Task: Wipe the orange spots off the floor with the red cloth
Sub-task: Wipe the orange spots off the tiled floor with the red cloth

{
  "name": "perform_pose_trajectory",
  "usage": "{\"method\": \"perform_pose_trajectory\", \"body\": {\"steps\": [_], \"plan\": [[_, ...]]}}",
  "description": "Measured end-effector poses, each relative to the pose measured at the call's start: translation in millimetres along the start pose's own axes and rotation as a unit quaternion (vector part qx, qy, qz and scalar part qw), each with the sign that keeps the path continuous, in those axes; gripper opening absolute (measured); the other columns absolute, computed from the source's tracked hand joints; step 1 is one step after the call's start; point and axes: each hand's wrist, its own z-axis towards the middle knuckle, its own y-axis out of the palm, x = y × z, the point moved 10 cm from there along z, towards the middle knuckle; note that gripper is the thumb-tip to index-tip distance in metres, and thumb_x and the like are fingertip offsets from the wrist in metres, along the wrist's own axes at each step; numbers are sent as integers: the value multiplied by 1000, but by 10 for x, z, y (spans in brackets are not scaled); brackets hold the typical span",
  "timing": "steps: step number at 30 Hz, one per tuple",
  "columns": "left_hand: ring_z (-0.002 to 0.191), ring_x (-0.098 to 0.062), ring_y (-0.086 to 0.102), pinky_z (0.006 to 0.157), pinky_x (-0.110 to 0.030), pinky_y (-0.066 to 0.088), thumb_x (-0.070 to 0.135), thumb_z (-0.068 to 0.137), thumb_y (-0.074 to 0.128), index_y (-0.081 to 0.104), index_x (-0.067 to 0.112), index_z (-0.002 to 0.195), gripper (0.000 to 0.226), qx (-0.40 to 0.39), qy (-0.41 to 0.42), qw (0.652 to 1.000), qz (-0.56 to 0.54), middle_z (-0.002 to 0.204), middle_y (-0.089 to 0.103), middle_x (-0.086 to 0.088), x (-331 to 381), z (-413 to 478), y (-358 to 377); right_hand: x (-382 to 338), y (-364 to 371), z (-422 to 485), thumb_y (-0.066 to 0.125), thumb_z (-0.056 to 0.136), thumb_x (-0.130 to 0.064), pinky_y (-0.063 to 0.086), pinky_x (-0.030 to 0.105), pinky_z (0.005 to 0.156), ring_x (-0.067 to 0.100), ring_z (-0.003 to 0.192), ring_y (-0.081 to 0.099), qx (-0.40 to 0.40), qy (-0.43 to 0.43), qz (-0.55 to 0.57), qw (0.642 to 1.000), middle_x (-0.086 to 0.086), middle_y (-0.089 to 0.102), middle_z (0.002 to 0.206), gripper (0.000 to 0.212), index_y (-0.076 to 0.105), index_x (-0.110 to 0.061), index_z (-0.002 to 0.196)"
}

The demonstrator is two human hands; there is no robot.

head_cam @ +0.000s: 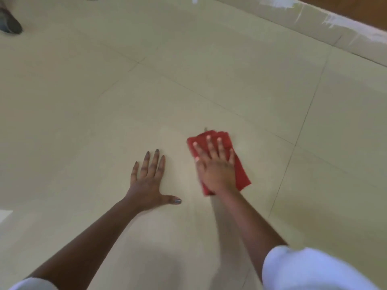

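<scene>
The red cloth [240, 170] lies folded flat on the beige tiled floor [188, 84], a little right of centre. My right hand [215, 164] presses down on it with straight, spread fingers, and the hand looks blurred. My left hand [148, 181] rests flat on the bare floor just left of the cloth, fingers spread and thumb out. I see no orange spots on the tiles around the cloth; whatever is beneath the cloth is hidden.
A tiled skirting strip [314, 32] with white smears runs along the back right, with brown wood above it. A dark shoe [10, 24] stands at the far left edge. White sleeves show at the bottom corners.
</scene>
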Motion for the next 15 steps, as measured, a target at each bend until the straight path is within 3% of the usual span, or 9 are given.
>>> {"method": "perform_pose_trajectory", "body": {"steps": [4,6,9,11,13,15], "plan": [[133,-14,-40,111,-43,-18,101,37,16,-23,24,143,137,11,5,1000,-1,144,-41,10,20,-15,-12,1058,-70,-261,14,98,-47,0,56,114,27,146,-6,27,224,53,973,-1,0,160,50,3,-44,146],[133,-14,-40,112,-43,-17,102,37,14,-24,24,143,137,12,-3,1000,8,145,-41,9,7,-20,-19,988,-38,-741,19,97,-44,3,59,113,32,145,1,62,288,45,955,5,8,159,51,12,-40,147],[132,-13,-40,113,-45,-15,101,37,17,-21,23,144,138,-5,-4,1000,3,142,-43,8,44,-18,-33,358,50,-1021,29,92,-44,10,63,109,37,143,15,59,207,41,976,9,21,156,54,26,-37,145],[133,-14,-38,113,-46,-14,98,37,21,-19,22,145,138,-13,-4,1000,3,142,-42,8,53,-13,-42,170,103,-875,23,95,-47,3,59,112,33,145,5,31,104,10,994,4,11,159,52,14,-42,146],[137,-15,-33,113,-45,-15,96,37,26,-17,21,146,139,-15,-5,1000,3,147,-37,7,68,-23,-59,462,96,-842,19,97,-49,-1,57,113,29,146,-3,13,135,14,991,0,2,160,51,6,-45,146],[140,-16,-27,114,-45,-12,94,38,32,-11,19,147,140,-10,-8,1000,-12,154,-27,2,78,-35,-101,828,122,-1055,17,97,-49,-1,58,113,30,145,-7,17,248,37,968,1,-1,160,52,1,-44,146]]}}
